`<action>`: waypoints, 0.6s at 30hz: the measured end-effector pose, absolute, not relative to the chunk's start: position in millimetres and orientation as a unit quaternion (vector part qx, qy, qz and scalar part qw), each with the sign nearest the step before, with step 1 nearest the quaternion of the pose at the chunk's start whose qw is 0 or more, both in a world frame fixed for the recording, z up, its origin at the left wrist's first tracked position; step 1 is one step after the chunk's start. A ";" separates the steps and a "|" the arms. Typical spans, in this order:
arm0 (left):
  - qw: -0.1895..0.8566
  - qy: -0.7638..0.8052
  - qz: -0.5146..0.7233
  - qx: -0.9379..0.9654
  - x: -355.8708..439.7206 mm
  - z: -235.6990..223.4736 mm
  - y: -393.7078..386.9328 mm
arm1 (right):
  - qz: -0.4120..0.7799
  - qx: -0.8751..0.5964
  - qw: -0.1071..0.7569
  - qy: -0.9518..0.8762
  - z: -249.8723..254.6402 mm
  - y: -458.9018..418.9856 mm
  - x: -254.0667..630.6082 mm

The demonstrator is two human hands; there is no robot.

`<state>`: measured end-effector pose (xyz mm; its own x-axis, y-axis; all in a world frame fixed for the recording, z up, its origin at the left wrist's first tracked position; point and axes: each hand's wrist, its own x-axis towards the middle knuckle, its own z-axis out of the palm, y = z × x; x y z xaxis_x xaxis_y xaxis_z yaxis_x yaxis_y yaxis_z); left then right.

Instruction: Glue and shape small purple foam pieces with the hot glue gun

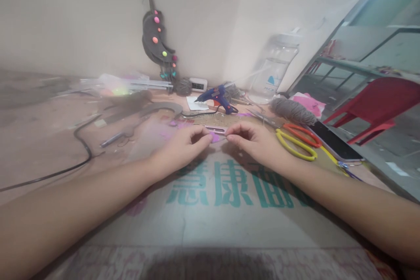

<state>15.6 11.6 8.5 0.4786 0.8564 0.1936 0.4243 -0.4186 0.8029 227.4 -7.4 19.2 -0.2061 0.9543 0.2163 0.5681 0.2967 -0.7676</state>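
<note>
My left hand (192,142) pinches a small purple piece (215,137) between thumb and forefinger; whether it is felt or paper is too blurred to tell. My right hand (249,138) is closed in a pinch just to the right, its fingertips close to the piece's edge. Something thin seems to run between the two pinches, but I cannot make it out. Just beyond the fingertips lies a slim pale pink tool with a slot (215,130). Both hands are above a woven sack (210,227) with green printed characters.
A blue hot glue gun (215,95) stands behind my hands. Scissors (297,142) with yellow and red handles, a grey yarn bundle (293,110) and a phone (334,140) lie right. A water bottle (274,68) stands by the wall. A black cable (87,144) curves at left.
</note>
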 end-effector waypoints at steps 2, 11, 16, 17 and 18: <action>0.353 0.407 0.306 0.785 15.6 9.2 11.3 | 0.284 -0.523 0.354 -0.722 20.0 -8.9 226.3; 0.369 0.405 0.310 0.777 15.9 13.2 9.9 | 0.200 -0.509 0.346 -0.763 21.8 -11.1 225.0; 0.363 0.410 0.303 0.780 16.4 14.8 8.9 | 0.164 -0.497 0.352 -0.776 19.4 -10.0 227.2; 0.365 0.411 0.300 0.780 16.4 14.8 8.6 | 0.163 -0.495 0.352 -0.777 18.9 -10.0 227.5; 0.367 0.411 0.298 0.779 16.2 14.7 8.3 | 0.163 -0.494 0.351 -0.778 18.4 -10.1 227.7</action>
<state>16.2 8.3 14.7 0.4842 0.8596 0.1632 0.4222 -0.3929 0.8169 227.7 -10.1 18.4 -0.2649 0.8843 0.3845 0.6549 0.4577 -0.6014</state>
